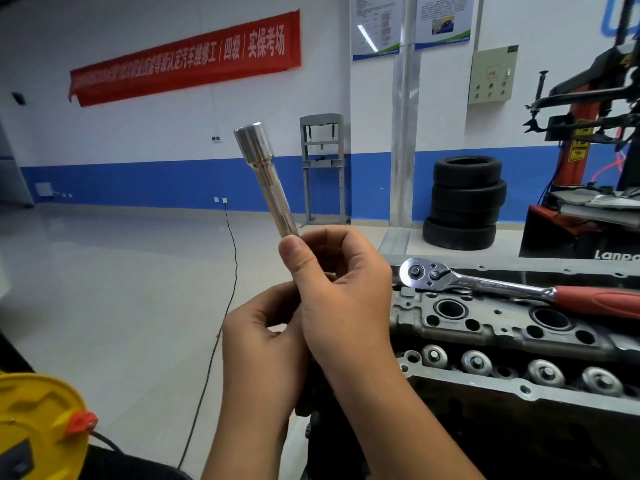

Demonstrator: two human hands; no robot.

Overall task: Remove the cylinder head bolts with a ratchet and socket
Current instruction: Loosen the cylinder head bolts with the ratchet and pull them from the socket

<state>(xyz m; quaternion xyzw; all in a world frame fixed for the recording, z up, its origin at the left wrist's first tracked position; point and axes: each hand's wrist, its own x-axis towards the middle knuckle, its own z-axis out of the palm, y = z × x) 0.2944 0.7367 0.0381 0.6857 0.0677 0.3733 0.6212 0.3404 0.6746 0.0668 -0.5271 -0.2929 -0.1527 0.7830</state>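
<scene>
i'm facing a white wall [145, 133] with a blue band [173, 181] along its base, running across the middle of the frame. a red banner [187, 57] with pale characters hangs tilted in the upper left. the pale glossy floor [104, 289] fills the left and reflects the light; a thin black cable [232, 258] trails across it from a wall socket. a grey shop press [322, 168] stands against the wall at centre, beside a silver column [403, 133]. posters [377, 26] sit at the top, a beige control box [491, 76] right of them. stacked black tyres [465, 202] rest near the column, and a red and black tyre changer [588, 150] takes the right edge.
</scene>
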